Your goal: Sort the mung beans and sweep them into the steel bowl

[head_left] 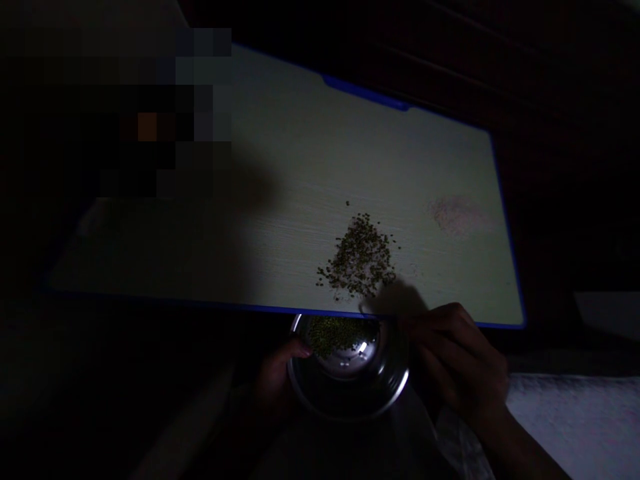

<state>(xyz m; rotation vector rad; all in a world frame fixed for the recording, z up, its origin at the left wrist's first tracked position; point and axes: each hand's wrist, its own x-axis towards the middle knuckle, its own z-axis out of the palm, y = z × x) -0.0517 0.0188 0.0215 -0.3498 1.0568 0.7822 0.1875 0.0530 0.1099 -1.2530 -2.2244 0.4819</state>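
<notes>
A shiny metal bowl (345, 397) is tucked under the near edge of a pale, blue-rimmed board (320, 147). Small green beans (333, 333), like mung beans, lie in its far side. My left hand (280, 373) grips the bowl's left rim, thumb over the edge. On the board just beyond the bowl, a loose heap of similar beans (363, 253) is spread out. My right hand (457, 353) is at the board's near edge, right of the bowl, with its fingers pressed together; anything between them is too dark to make out.
A faint pinkish patch (457, 215) marks the board's right side. A blue handle-like strip (367, 93) runs along the far edge. White quilted fabric (575, 420) lies at the lower right. The upper left is blurred out, and the surroundings are very dark.
</notes>
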